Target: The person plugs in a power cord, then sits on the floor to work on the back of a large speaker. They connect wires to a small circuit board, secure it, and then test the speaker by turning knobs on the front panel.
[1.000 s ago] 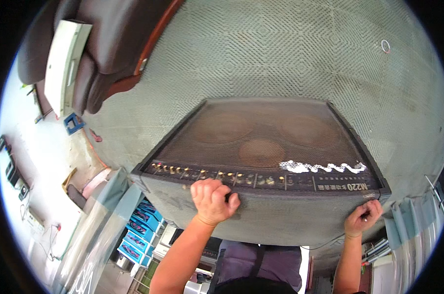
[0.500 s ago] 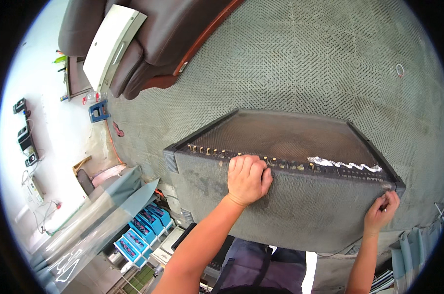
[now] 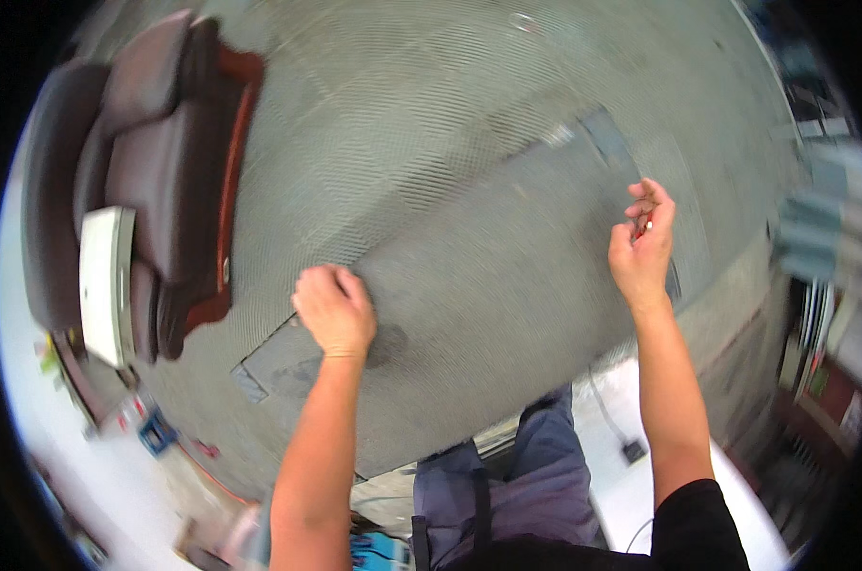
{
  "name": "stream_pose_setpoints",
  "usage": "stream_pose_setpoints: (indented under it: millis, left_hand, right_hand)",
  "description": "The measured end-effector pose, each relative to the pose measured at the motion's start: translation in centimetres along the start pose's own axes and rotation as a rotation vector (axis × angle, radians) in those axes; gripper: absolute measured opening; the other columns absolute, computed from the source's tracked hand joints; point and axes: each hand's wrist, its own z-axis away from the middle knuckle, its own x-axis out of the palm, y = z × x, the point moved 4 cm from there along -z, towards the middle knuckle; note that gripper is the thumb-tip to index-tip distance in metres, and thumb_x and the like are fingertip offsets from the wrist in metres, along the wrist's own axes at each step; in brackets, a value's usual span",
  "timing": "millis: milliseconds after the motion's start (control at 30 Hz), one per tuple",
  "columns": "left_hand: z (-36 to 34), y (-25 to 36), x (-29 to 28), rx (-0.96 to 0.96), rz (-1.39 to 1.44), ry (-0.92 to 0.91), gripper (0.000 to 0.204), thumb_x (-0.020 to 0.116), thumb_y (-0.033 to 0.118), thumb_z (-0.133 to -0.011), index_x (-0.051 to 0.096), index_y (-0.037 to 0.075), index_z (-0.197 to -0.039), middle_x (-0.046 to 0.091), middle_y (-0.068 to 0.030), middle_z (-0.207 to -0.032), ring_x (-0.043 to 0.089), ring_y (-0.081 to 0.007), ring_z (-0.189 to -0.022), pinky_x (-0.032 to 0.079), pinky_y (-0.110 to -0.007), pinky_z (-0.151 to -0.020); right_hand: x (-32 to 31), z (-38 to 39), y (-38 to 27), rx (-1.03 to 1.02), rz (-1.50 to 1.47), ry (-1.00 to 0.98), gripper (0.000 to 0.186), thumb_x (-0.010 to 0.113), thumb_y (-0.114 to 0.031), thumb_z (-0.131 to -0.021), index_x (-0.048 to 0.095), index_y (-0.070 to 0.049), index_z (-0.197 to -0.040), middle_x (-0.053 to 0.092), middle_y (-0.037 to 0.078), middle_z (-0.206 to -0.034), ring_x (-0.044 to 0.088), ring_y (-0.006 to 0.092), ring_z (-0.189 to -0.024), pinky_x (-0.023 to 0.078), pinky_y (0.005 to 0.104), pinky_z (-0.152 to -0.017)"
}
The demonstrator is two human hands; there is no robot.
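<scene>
A large grey carpet-covered amplifier cabinet with dark corner pieces stands in front of my legs. Its broad top faces me; the grille and row of knobs on its far side are hidden from this angle. My left hand is closed at the cabinet's far edge, left of the middle, fingertips curled out of sight, so what they hold cannot be made out. Over the right end, my right hand has its fingers curled around a small red thing with a pale spot, too blurred to name.
A brown leather sofa with a red wooden base stands at left, a white panel leaning on it. Beyond the cabinet lies textured grey floor matting. A cable with a black plug hangs near my right leg. Shelving stands at the right.
My view has swung right, and the knobs and grille have gone out of sight. My right hand has lifted off the cabinet's corner; my left hand stays by the far edge, further left.
</scene>
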Motion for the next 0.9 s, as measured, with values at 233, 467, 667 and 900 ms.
stream_pose_setpoints:
  millis: [233, 467, 667, 900]
  left_hand:
    - [-1.1, -1.5, 0.8, 0.073, -0.082, 0.097, 0.027, 0.057, 0.024, -0.107, 0.067, 0.0, -0.108, 0.07, -0.0237, -0.108, 0.067, -0.0452, -0.101, 0.052, -0.056, -0.091]
    - [2.1, 2.2, 0.5, 0.368, -0.231, 0.151, 0.035, 0.055, 0.021, -0.107, 0.063, -0.003, -0.131, 0.065, -0.0279, -0.128, 0.062, -0.0482, -0.116, 0.05, -0.057, -0.1]
    - [23.5, 12.0, -4.5, 0.786, 0.151, -0.314, 0.026, 0.068, 0.005, -0.099, 0.063, -0.004, -0.123, 0.064, -0.0187, -0.119, 0.061, -0.0318, -0.116, 0.048, -0.043, -0.102]
    - [32.1, 12.6, 5.3, -0.502, 0.57, -0.833, 0.036, 0.071, 0.008, -0.105, 0.063, -0.002, -0.139, 0.075, -0.0098, -0.116, 0.073, -0.0168, -0.094, 0.061, -0.028, -0.082]
  right_hand:
    - [-18.6, 26.5, 4.0, 0.495, -0.384, 0.463, 0.032, 0.044, 0.007, -0.107, 0.054, 0.0, -0.136, 0.066, 0.011, -0.13, 0.062, 0.0143, -0.102, 0.055, 0.0319, -0.095]
    - [-20.2, 46.8, 7.2, 0.857, -0.496, 0.605, 0.023, 0.045, -0.009, -0.116, 0.053, 0.0, -0.136, 0.069, 0.008, -0.11, 0.061, 0.0108, -0.086, 0.053, 0.0268, -0.083]
    - [-14.0, 55.9, 11.6, 0.997, -0.73, 0.477, 0.035, 0.056, 0.002, -0.106, 0.05, -0.001, -0.141, 0.066, 0.006, -0.107, 0.055, 0.0071, -0.084, 0.049, 0.0227, -0.074]
    - [-13.6, 60.2, 14.1, 0.917, -1.028, 0.732, 0.055, 0.056, 0.011, -0.091, 0.05, -0.004, -0.144, 0.062, 0.005, -0.117, 0.052, 0.0052, -0.087, 0.043, 0.0184, -0.075]
